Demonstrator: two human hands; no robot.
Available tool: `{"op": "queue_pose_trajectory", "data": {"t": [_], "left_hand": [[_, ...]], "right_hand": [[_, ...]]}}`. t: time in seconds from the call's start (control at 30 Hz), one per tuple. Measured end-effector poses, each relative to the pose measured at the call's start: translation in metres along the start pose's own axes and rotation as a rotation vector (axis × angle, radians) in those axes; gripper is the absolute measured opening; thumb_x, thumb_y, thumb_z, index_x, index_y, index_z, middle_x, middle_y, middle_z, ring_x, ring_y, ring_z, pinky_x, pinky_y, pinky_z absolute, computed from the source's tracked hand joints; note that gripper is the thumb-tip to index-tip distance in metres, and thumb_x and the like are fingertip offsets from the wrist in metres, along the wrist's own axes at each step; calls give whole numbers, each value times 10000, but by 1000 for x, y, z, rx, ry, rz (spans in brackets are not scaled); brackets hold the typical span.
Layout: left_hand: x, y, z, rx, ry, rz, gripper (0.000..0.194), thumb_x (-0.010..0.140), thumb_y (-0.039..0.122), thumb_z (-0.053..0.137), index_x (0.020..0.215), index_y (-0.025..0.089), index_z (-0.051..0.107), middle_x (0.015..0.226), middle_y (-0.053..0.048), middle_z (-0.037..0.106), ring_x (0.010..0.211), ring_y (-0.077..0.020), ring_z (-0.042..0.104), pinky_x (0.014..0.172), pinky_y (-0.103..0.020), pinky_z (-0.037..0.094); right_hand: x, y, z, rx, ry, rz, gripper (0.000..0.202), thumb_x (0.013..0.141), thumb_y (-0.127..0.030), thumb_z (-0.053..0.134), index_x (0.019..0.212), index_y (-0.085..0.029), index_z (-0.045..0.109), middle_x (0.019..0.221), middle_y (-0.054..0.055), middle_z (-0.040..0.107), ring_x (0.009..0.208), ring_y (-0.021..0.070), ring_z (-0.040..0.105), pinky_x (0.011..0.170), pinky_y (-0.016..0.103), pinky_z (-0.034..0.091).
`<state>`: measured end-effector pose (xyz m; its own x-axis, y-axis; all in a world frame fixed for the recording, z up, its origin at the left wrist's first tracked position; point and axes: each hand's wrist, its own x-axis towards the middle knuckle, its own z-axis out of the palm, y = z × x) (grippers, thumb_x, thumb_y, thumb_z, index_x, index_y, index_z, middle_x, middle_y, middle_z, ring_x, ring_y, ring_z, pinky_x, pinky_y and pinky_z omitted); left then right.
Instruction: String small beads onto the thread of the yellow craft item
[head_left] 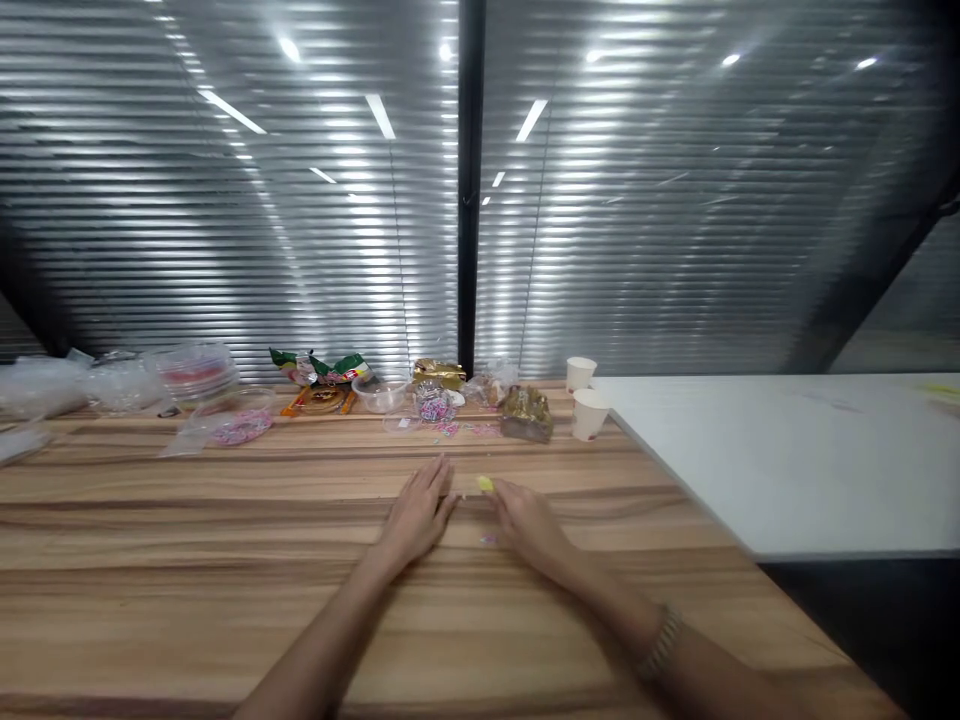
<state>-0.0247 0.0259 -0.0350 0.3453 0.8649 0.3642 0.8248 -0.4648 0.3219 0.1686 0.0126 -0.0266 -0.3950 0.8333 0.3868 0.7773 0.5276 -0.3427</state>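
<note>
A small yellow piece (486, 484) lies on the wooden table (187, 560), in the gap between the two hands and just past their fingertips, toward the window. It sits almost against the fingertips of the right hand (529, 522), touching or a hair apart; the blur will not settle which. The left hand (417, 514) has its fingertips a little farther off, to the left of the piece, so the right hand is the nearer one. The piece is too small to show any long axis. Both hands lie palm down and flat on the wood, fingers stretched out and close together, pointing away from the body; neither holds anything. A tiny pinkish speck (488, 539) lies on the table between the hands, just beside the right one. A wristband (661, 640) circles the right wrist. Farther back, along the window blinds (300, 200), stands a row of clutter: clear plastic tubs (196, 372), a dish of pink bits (244, 425), a green snack bag (319, 366), a clear bowl (380, 392), scattered pink bits (450, 428), a gold wrapper (527, 412) and two paper cups (589, 412). A white table (787, 460) butts against the wooden one on the right.
</note>
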Motion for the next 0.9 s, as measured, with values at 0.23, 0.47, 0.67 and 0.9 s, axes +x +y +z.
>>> {"op": "queue_pose_trajectory", "data": {"t": [0.23, 0.47, 0.67, 0.9], "left_hand": [[-2, -3, 5, 83, -103, -2, 464, 893, 384, 251, 1272, 162, 400, 1338, -104, 403, 1245, -206, 339, 1031, -411, 249], [-2, -9, 8, 36, -29, -27, 463, 870, 404, 312, 1224, 145, 461, 1290, -113, 463, 1197, -211, 399, 1015, -382, 294], [1, -11, 8, -7, -6, -44, 466, 854, 403, 355, 1218, 133, 462, 1289, -130, 458, 1183, -228, 414, 999, -393, 319], [1, -5, 3, 1, -44, 10, 463, 857, 391, 362, 1240, 144, 444, 1298, -121, 453, 1202, -229, 395, 1010, -413, 306]], "right_hand": [[-4, -3, -2, 48, -15, -20, 238, 892, -195, 311, 930, -171, 544, 889, 69, 638, 792, 177, 589, 681, 249, 394], [1, 2, -2, 49, 8, 106, 317, 920, -271, 254, 910, -168, 553, 848, 85, 650, 781, 184, 600, 677, 248, 386], [3, 8, -1, 59, 1, 202, 340, 924, -315, 254, 943, -167, 558, 844, 103, 655, 815, 198, 602, 695, 250, 377], [6, 11, -3, 33, -29, 222, 335, 922, -301, 262, 938, -155, 562, 851, 110, 653, 807, 196, 598, 670, 245, 365]]}}
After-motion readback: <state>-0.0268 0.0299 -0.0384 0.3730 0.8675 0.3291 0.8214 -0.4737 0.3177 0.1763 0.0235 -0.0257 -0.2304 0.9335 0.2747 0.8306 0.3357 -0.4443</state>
